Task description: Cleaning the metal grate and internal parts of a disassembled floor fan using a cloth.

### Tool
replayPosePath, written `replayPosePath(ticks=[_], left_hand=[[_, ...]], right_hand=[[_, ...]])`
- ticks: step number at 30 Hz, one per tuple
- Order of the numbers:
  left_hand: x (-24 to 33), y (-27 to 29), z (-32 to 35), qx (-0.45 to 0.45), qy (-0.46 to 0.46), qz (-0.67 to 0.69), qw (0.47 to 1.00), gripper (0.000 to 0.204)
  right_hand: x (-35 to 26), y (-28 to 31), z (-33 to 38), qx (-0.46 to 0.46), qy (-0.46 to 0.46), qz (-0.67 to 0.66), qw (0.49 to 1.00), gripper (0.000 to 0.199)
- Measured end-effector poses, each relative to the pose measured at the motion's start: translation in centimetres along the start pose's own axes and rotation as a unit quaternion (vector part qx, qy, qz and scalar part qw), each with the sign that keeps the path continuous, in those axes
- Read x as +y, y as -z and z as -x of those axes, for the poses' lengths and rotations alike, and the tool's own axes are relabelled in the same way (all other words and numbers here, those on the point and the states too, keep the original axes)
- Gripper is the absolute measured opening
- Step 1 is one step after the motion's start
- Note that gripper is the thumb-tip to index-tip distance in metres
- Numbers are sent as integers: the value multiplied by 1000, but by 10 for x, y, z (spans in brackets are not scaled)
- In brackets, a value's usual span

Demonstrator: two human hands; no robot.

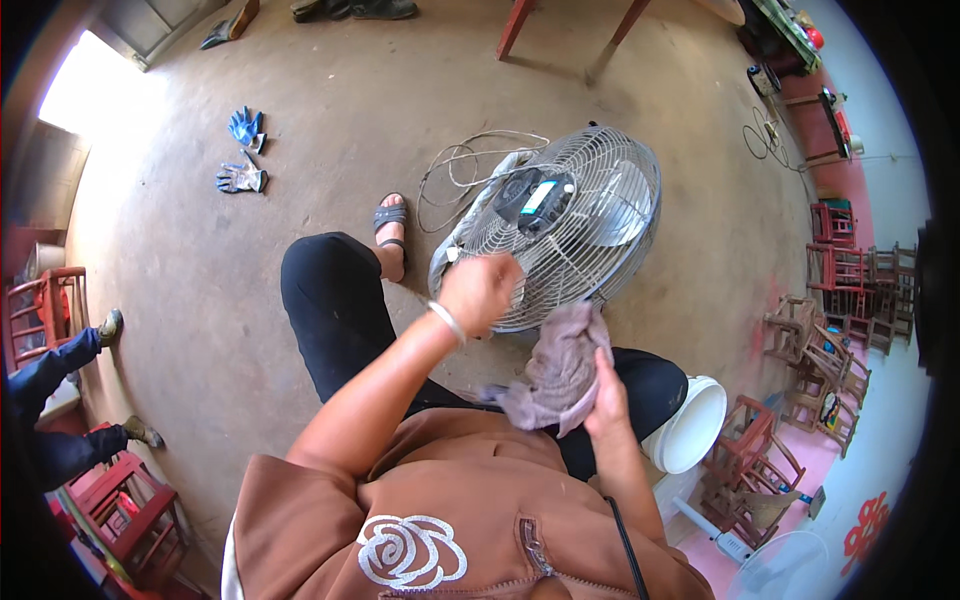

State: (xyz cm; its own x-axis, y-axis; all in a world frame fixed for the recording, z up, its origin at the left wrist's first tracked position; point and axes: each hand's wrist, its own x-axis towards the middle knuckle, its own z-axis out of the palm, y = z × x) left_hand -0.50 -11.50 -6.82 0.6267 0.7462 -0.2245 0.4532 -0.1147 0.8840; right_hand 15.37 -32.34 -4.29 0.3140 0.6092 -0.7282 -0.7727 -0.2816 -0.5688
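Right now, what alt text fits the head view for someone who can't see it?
A seated person's left hand grips the wire grille of a round metal fan on a dirt floor, while the right hand holds a crumpled grey cloth against it.

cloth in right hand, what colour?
Dull pinkish-grey cloth, held in the right hand; head view.

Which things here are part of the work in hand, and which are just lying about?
In use:
- round grey metal-grilled fan, gripped at the grille by the left hand
- crumpled grey-brown cloth, held in the right hand

Lying about:
- blue work gloves on the floor
- white plastic bucket
- small red wooden chairs stacked at the right
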Motion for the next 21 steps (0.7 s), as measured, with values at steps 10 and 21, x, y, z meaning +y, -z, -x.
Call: replayPosePath(ticks=[10,21], left_hand=[[-81,-45,-53,33,-94,-56,993,20],[35,98,-51,170,-106,347,916,26]], right_hand=[[-35,30,15,8,118,-107,987,48],[-29,19,25,-187,12,-83,979,55]])
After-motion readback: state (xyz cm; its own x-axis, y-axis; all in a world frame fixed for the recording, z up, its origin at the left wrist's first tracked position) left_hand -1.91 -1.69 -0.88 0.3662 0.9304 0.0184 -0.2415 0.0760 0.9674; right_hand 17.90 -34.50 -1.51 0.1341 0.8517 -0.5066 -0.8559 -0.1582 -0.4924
